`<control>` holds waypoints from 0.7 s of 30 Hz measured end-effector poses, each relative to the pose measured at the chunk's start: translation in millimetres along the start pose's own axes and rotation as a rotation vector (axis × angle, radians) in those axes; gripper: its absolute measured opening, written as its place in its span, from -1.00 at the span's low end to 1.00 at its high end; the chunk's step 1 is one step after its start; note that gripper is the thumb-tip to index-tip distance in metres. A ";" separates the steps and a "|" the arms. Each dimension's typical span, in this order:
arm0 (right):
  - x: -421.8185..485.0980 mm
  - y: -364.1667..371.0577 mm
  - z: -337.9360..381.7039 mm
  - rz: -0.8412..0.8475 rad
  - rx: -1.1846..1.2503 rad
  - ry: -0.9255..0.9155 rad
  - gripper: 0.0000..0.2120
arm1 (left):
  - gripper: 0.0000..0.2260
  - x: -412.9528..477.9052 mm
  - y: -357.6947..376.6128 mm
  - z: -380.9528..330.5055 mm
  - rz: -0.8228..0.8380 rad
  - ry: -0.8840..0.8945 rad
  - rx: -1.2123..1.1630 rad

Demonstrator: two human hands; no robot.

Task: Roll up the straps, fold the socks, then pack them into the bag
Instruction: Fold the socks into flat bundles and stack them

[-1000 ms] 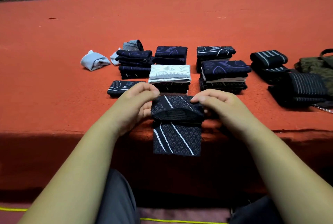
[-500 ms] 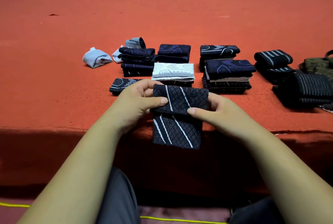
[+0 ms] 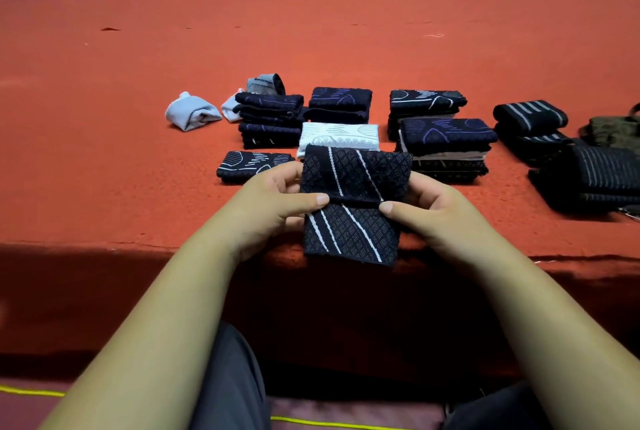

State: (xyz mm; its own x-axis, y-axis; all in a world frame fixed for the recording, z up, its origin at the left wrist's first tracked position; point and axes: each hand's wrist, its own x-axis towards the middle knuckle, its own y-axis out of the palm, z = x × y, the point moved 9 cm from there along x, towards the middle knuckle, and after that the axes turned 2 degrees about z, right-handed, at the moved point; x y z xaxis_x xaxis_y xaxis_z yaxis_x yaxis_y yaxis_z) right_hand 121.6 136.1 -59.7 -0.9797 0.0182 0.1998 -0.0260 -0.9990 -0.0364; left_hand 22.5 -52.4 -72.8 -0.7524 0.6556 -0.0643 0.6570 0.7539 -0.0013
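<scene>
Now: squaring off the fold at the near edge

Here the person has the dark striped sock (image 3: pixel 353 232) up in both hands, just above the near edge of the red table (image 3: pixel 138 170), in front of the stacks. The top half is doubled over the front, and its hem runs straight across the middle. The left hand (image 3: pixel 273 208) pinches the sock's left side, its thumb (image 3: pixel 308 202) flat on the hem and the other fingers curled behind the cloth. The right hand (image 3: pixel 440 218) mirrors it on the right side, thumb on the same hem line. Exactly how the fingers behind lie cannot be told; the sock hides them.

The call from here: this is the fold step, and it looks close to done for this sock. To do it well, both thumbs should hold the hem level while the side edges are lined up, because the flap looks wider than the lower part and sits a touch skewed to the right. Knit cloth is soft and springy, so a loose pinch would likely let the flap slide open. After that it wants a flat landing on a pile. The white sock (image 3: pixel 339 135) tops the nearest stack, just behind, and a lone folded sock (image 3: pixel 252 166) lies to its left. Rolled straps (image 3: pixel 530 116) wait toward the right edge, with the bag (image 3: pixel 616 130) beyond them, partly out of view. Packing looks some way off.
</scene>
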 end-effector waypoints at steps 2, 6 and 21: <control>0.4 -2.1 0.3 0.001 -0.012 -0.013 -0.62 | -0.64 1.3 3.3 0.9 0.005 0.003 -0.059; 1.1 -4.0 3.0 -0.008 -0.050 -0.040 -0.59 | -0.58 6.9 4.0 5.6 0.005 0.002 -0.159; -4.4 -23.1 4.7 -0.099 -0.085 0.065 -0.59 | -0.69 7.0 18.3 11.8 0.057 -0.138 -0.364</control>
State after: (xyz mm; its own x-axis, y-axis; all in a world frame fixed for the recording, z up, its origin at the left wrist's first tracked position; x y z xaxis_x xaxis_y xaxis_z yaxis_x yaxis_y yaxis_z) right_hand 127.4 158.9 -55.1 -0.9822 0.1222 0.1424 -0.1375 -0.9851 -0.1032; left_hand 29.8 -34.6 -85.0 -0.6855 0.7035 -0.1876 0.6191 0.6988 0.3583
